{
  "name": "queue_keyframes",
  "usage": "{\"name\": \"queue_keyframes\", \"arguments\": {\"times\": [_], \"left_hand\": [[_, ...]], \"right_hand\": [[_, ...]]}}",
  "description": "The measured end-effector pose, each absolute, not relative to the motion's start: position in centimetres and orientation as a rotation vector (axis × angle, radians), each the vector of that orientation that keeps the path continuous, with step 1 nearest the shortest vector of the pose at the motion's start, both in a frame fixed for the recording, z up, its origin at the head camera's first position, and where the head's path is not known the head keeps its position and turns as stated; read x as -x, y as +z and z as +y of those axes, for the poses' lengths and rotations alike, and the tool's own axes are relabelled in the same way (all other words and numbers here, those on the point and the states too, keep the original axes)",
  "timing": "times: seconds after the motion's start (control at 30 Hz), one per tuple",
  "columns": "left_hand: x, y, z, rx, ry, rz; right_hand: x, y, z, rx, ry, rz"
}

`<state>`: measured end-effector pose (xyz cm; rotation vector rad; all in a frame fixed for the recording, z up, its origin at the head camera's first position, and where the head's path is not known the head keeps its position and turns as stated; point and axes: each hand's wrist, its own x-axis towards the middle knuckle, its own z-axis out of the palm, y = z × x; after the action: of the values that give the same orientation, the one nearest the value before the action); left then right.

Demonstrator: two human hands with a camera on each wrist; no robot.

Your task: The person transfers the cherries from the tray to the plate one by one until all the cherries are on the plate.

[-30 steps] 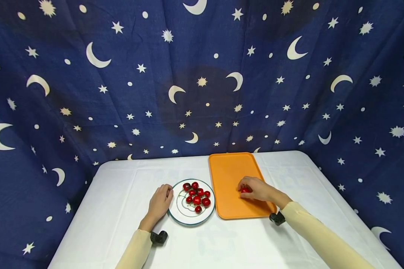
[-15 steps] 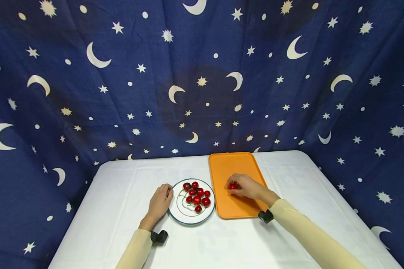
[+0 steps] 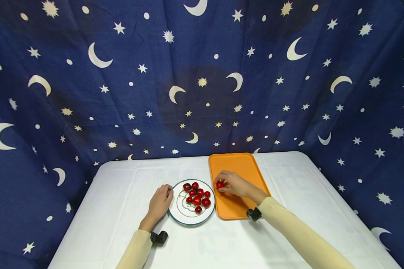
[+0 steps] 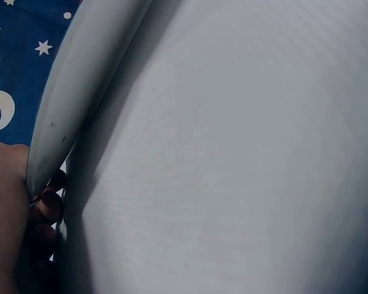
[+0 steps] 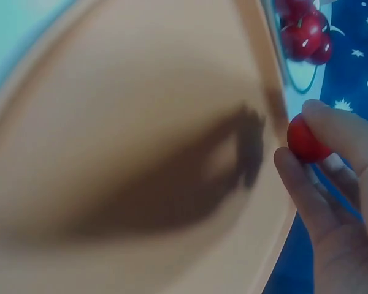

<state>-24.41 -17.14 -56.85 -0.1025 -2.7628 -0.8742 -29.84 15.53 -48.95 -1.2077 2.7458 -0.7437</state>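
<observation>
My right hand (image 3: 233,184) pinches a red cherry (image 5: 306,139) between thumb and fingers, above the left side of an orange tray (image 3: 232,164). To its left, several dark red cherries (image 3: 196,200), some with green stems, lie on a white plate (image 3: 185,218) with a dark rim. My left hand (image 3: 160,201) holds the plate's left edge. In the left wrist view the curled fingers (image 4: 48,207) show at the underside of the plate's edge, and the thumb is hidden.
A white cloth (image 3: 121,201) covers the table. Behind it hangs a dark blue curtain (image 3: 202,116) with moons and stars. The tray stands just right of the plate. In the right wrist view the hand's shadow falls across the tray.
My right hand has moved left across the tray toward the plate, carrying the cherry. The left hand and the plate have stayed in place.
</observation>
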Motion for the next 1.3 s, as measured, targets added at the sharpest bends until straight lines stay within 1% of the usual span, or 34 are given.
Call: {"name": "queue_keyframes", "arguments": {"times": [0.37, 0.67, 0.93, 1.3], "left_hand": [[24.1, -56.8, -16.9, 0.106, -0.877, -2.771], [24.1, -56.7, -17.0, 0.107, -0.875, -2.762], [23.9, -56.9, -16.9, 0.106, -0.87, -2.767], [24.1, -56.9, -17.0, 0.099, -0.858, -2.759]], "right_hand": [[29.5, -49.1, 13.6, 1.234, -0.749, 2.688], [29.6, -49.6, 12.7, 1.203, -0.744, 2.662], [29.5, -50.2, 12.2, 1.252, -0.741, 2.66], [29.5, -50.1, 11.2, 1.165, -0.612, 2.71]]}}
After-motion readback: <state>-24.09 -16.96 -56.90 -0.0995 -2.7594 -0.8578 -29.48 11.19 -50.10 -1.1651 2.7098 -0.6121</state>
